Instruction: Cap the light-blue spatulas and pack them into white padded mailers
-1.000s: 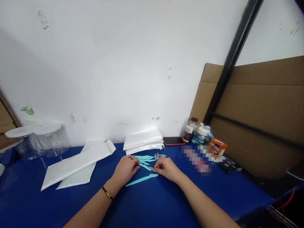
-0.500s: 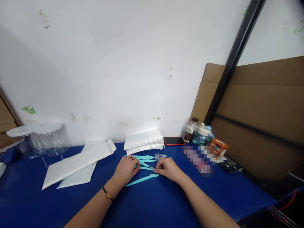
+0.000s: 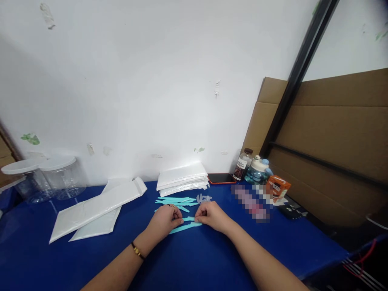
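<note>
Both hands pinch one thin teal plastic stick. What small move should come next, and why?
Probably press the left hand and right hand slightly toward each other along the thin teal plastic stick: each pinches one end, and small clear plastic caps lie behind on the blue table, so a cap may be going on. I cannot see one.

Left hand (image 3: 165, 221) curled, right hand (image 3: 212, 215) curled, fingertips nearly meeting
</note>
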`<action>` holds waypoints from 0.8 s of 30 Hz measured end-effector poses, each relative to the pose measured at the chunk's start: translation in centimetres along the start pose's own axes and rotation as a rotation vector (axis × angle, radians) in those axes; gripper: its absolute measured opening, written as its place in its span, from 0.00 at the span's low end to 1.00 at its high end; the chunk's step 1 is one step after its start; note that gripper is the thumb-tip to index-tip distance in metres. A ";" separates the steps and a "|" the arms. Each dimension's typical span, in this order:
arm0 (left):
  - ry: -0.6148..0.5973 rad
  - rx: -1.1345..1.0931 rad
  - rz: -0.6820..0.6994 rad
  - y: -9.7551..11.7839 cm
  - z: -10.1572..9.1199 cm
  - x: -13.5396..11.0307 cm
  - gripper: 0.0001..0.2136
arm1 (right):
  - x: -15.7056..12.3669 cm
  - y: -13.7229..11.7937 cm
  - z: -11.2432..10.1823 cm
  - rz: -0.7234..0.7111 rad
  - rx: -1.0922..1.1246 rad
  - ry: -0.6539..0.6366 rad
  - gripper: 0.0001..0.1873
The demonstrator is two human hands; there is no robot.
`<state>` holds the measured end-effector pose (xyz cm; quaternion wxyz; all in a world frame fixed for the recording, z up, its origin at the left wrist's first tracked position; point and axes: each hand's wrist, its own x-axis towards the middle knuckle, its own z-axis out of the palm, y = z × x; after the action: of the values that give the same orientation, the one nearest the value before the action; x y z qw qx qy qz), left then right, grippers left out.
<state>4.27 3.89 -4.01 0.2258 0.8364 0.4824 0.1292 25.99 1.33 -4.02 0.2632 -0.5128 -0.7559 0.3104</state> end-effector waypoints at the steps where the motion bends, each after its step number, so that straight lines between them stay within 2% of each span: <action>1: -0.014 -0.002 -0.009 0.0 0.0 0.0 0.08 | 0.0 0.1 0.0 -0.004 0.003 -0.009 0.06; 4: 0.033 0.040 0.037 -0.1 -0.4 -0.1 0.10 | -0.1 0.8 -1.1 -0.033 -0.003 0.009 0.06; 7: 0.189 0.163 0.089 -0.7 -1.2 -0.1 0.11 | -0.5 2.0 -3.3 -0.029 -0.073 0.190 0.08; 9: 0.218 0.238 0.082 -1.1 -1.8 -0.1 0.11 | -0.8 2.8 -4.8 0.000 -0.144 0.272 0.08; 12: 0.198 0.291 0.061 -1.5 -2.1 0.0 0.10 | -1.3 3.5 -5.8 0.012 -0.224 0.223 0.10; 17: 0.186 0.248 0.047 -1.4 -2.0 -0.1 0.06 | -1.3 3.2 -5.0 0.006 -0.226 0.119 0.08; 20: 0.145 0.177 0.034 -1.4 -1.9 -0.1 0.05 | -1.1 3.2 -4.5 0.068 -0.175 0.106 0.06; 24: 0.110 0.114 -0.008 -1.6 -1.8 0.1 0.07 | -0.9 3.4 -4.1 0.135 -0.026 0.041 0.08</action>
<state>2.32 5.12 -3.23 0.1517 0.8375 0.5041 0.1462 31.31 2.26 -3.88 0.2505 -0.5723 -0.7180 0.3070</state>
